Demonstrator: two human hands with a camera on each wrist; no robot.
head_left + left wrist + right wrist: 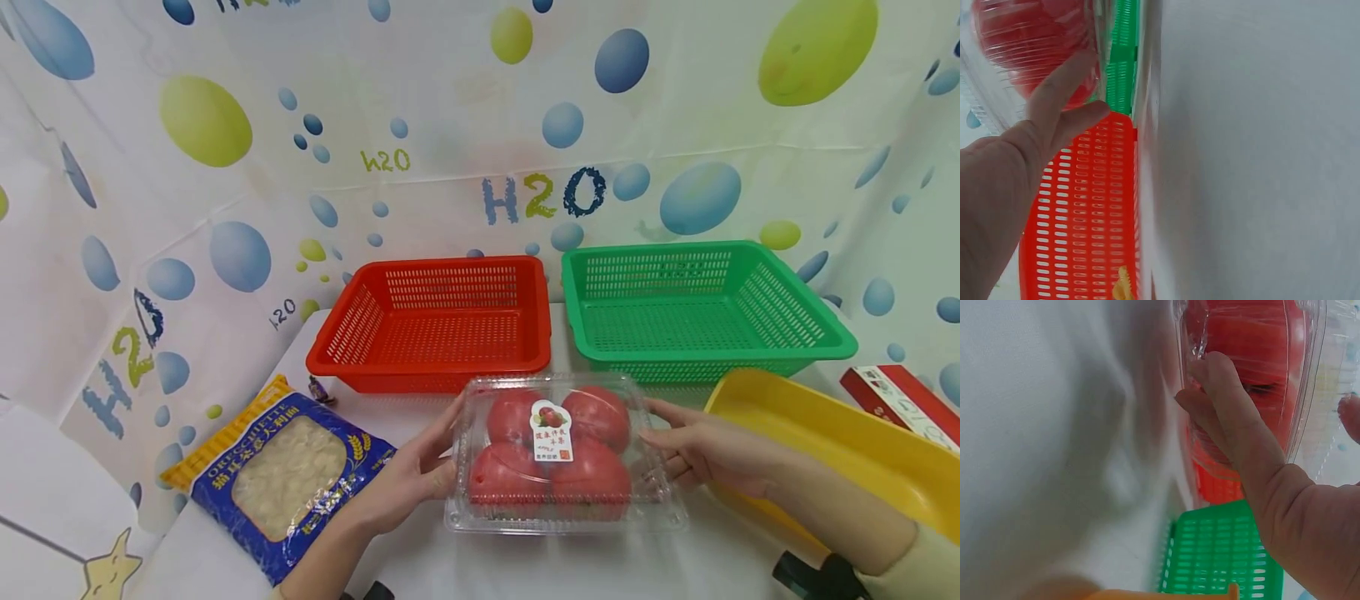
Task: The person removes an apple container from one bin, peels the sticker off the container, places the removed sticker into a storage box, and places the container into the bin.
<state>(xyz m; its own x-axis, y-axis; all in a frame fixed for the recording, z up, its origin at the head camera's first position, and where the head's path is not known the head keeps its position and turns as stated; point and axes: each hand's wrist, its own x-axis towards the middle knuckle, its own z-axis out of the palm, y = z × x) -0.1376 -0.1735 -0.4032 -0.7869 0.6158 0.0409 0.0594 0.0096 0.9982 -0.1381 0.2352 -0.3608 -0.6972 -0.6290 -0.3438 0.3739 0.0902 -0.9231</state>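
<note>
A clear plastic clamshell box (pixel 551 522) holds several round red tomatoes (pixel 592 475) and bears a white label on its lid. My left hand (pixel 408 483) grips the box's left side, thumb toward the near part. On the opposite side my right hand (pixel 705 450) grips it, with fingers curled in at the lower wall. In the right wrist view, a dark stem shows through the plastic above the fingers (pixel 1235 412). The left wrist view has the left fingers (pixel 1054 97) against the box wall. The box's far edge overlaps the baskets' front in the head view.
Behind stand a red basket (pixel 427 382) and a green basket (pixel 712 354). A blue and yellow bag of pasta (pixel 288 475) lies at left, a small dark item (pixel 321 392) beyond it. At right are a yellow tray (pixel 847 442) and a red and white box (pixel 903 404).
</note>
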